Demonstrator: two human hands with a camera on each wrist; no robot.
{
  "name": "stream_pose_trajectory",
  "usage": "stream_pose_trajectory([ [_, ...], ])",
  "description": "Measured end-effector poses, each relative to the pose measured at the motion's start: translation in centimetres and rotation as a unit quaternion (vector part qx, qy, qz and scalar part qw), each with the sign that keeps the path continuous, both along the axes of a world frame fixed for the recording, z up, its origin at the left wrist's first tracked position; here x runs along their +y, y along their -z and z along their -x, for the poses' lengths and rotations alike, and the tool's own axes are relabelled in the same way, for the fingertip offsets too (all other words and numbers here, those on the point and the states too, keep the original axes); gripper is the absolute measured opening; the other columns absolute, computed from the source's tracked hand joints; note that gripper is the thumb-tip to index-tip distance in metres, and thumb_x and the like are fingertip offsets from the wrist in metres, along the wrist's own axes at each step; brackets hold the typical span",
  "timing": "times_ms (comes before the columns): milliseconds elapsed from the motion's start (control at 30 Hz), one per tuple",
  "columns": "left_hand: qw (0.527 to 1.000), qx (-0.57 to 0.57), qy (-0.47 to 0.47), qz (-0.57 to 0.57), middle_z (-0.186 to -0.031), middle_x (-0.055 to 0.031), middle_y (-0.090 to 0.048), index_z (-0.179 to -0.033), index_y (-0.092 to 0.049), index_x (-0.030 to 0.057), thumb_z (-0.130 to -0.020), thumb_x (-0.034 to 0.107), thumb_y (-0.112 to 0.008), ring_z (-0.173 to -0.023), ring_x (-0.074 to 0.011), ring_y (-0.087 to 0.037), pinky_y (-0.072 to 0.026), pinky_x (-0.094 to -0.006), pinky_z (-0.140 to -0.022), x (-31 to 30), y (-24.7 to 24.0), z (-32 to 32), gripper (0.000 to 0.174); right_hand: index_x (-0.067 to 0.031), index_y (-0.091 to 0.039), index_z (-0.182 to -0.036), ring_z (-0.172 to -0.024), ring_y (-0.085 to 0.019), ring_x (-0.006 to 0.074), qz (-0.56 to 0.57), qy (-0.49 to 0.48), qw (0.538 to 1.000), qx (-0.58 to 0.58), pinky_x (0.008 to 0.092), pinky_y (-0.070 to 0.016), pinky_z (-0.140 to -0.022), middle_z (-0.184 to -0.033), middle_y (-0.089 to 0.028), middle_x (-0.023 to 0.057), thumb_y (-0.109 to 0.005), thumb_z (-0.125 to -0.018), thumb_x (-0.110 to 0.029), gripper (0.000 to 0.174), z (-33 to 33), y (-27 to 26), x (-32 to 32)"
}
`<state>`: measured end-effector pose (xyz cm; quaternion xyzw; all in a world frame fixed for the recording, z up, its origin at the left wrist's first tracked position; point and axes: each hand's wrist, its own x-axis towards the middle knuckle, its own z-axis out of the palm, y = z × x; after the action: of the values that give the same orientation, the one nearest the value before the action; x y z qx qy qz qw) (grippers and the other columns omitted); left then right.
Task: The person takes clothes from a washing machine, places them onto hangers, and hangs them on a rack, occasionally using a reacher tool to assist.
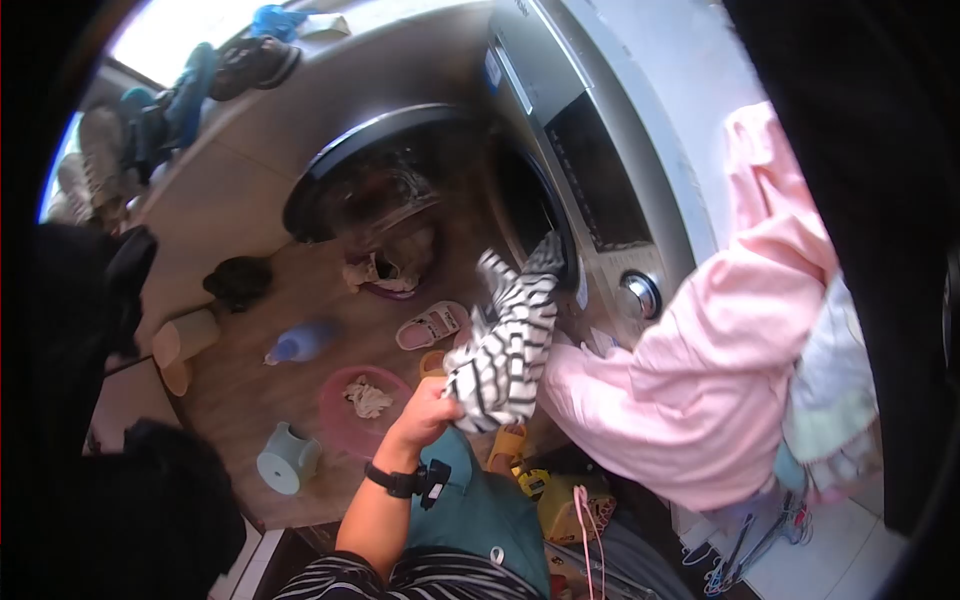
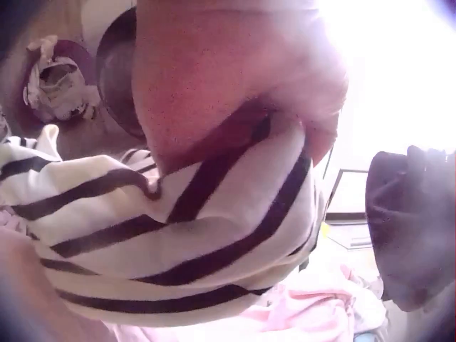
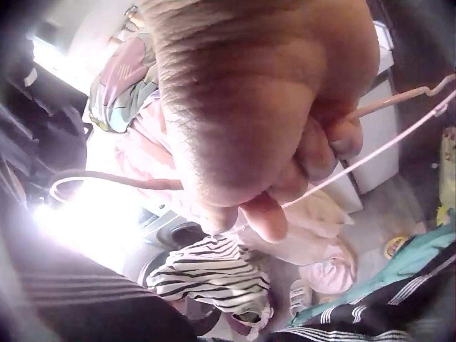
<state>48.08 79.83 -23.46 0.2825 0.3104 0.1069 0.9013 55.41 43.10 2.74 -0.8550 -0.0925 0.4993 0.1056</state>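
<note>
My left hand [image 1: 428, 412] grips a black-and-white striped garment [image 1: 512, 345], which hangs bunched in front of the washing machine [image 1: 640, 180]. In the left wrist view the fingers of the left hand [image 2: 235, 71] curl into the striped cloth [image 2: 192, 235]. My right hand [image 3: 263, 107] shows only in the right wrist view, its fingers curled round a pink clothes hanger [image 3: 114, 178]. Part of the pink hanger [image 1: 588, 520] also shows at the bottom of the head view, where the right hand is out of sight.
The machine's round door [image 1: 375, 170] stands open. On the floor are a purple basin [image 1: 405, 293] with clothes, a pink basin [image 1: 335, 415], slippers [image 1: 430, 325], a blue bottle [image 1: 300, 343] and a small stool [image 1: 285, 458]. Pink fabric [image 1: 700, 380] drapes at the right. Shoes [image 1: 250, 65] line the ledge.
</note>
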Motion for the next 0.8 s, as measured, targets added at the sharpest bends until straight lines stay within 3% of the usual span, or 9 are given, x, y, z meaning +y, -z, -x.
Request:
stream_pose_trajectory([
  [133,0.998,-0.04,-0.043,-0.02,-0.095,-0.0121,-0.068,-0.096,-0.066,-0.0099,-0.063,0.007,-0.058,-0.087,-0.0206,-0.064,-0.0492,-0.0299,-0.084,-3.0,-9.7,4.2,0.038,-0.0016,-0.059,-0.081,-0.064,-0.055,0.0373,-0.232,-0.194,0.948,-0.099,0.0443,-0.0441,-0.057,-0.07,-0.055,0.021,-0.053,-0.084,-0.011,0.012,-1.1,1.2,-5.6],
  [167,0.997,-0.053,-0.046,-0.04,-0.094,-0.0127,-0.069,-0.094,-0.067,-0.0093,-0.064,0.009,-0.061,-0.086,-0.0208,-0.065,-0.0498,-0.0301,-0.083,-4.2,-11.3,5.4,0.036,-0.0017,-0.06,-0.086,-0.065,-0.056,0.0368,-0.16,-0.162,0.973,-0.03,0.0451,-0.0428,-0.057,-0.074,-0.057,0.0225,-0.05,-0.087,-0.01,0.013,-2.0,1.0,-6.6],
  [200,0.995,-0.063,-0.052,-0.053,-0.093,-0.0127,-0.069,-0.094,-0.066,-0.0091,-0.065,0.012,-0.064,-0.086,-0.0207,-0.065,-0.0498,-0.03,-0.083,-5.6,-13.3,6.5,0.036,-0.0058,-0.063,-0.078,-0.052,-0.059,0.0205,-0.236,-0.135,0.954,-0.128,0.0312,-0.0479,-0.052,-0.061,-0.061,0.0084,-0.063,-0.088,-0.021,0.019,-2.3,2.7,-8.0],
  [400,0.979,-0.016,-0.06,-0.195,-0.097,-0.0142,-0.067,-0.093,-0.066,-0.0091,-0.072,0.034,-0.072,-0.09,-0.0222,-0.063,-0.0489,-0.0321,-0.084,-15.1,-22.7,13.1,0.048,-0.0018,-0.067,-0.074,-0.056,-0.062,0.0201,-0.343,-0.109,0.931,-0.066,0.0295,-0.0467,-0.055,-0.063,-0.062,0.011,-0.064,-0.089,-0.022,0.025,-6.5,1.3,-10.5],
  [500,0.949,0.016,-0.147,-0.279,-0.08,-0.0076,-0.067,-0.082,-0.067,-0.0055,-0.073,0.049,-0.075,-0.071,-0.0149,-0.061,-0.0466,-0.0264,-0.063,-20.2,-26.9,17.2,0.055,-0.0018,-0.067,-0.079,-0.059,-0.062,0.0147,-0.404,-0.099,0.907,-0.062,0.0273,-0.0476,-0.057,-0.067,-0.064,0.0105,-0.064,-0.087,-0.013,0.015,-6.5,1.3,-9.9],
  [600,0.914,0.034,-0.091,-0.395,-0.056,0.0027,-0.052,-0.059,-0.056,0.0018,-0.074,0.061,-0.072,-0.049,-0.0069,-0.043,-0.028,-0.0271,-0.045,-23.4,-30.8,21.9,0.063,-0.001,-0.066,-0.086,-0.064,-0.064,0.017,-0.428,-0.106,0.898,0.002,0.0283,-0.0489,-0.061,-0.071,-0.065,0.0119,-0.059,-0.089,-0.011,0.012,-5.8,2.5,-8.4],
  [700,0.898,0.021,-0.149,-0.413,-0.057,0.001,-0.053,-0.056,-0.049,0.0041,-0.07,0.046,-0.078,-0.048,-0.0091,-0.044,-0.0301,-0.0272,-0.046,-27.1,-35.8,23.0,0.053,-0.0004,-0.067,-0.092,-0.069,-0.059,0.0124,-0.449,-0.134,0.882,0.04,0.0274,-0.0474,-0.064,-0.074,-0.063,0.0067,-0.06,-0.092,-0.016,0.017,-4.9,3.7,-6.1],
  [733,0.853,0.028,-0.36,-0.376,-0.056,0.0004,-0.053,-0.054,-0.047,0.0061,-0.067,0.038,-0.079,-0.047,-0.0106,-0.045,-0.0302,-0.028,-0.045,-29.8,-36.3,21.5,0.047,0.0006,-0.067,-0.094,-0.07,-0.055,0.0083,-0.485,-0.148,0.861,0.044,0.0242,-0.0454,-0.063,-0.076,-0.061,0.0004,-0.06,-0.094,-0.017,0.019,-4.4,4.4,-5.5],
  [800,0.885,-0.116,-0.263,-0.366,-0.045,-0.0006,-0.046,-0.047,-0.041,0.0078,-0.067,0.029,-0.08,-0.037,-0.0129,-0.041,-0.0283,-0.0303,-0.041,-30.8,-38.3,22.7,0.049,0.0013,-0.067,-0.098,-0.076,-0.056,0.0088,-0.484,-0.105,0.865,0.081,0.0241,-0.0464,-0.068,-0.082,-0.064,0.0007,-0.062,-0.092,-0.018,0.021,-2.4,5.0,-4.0],
])
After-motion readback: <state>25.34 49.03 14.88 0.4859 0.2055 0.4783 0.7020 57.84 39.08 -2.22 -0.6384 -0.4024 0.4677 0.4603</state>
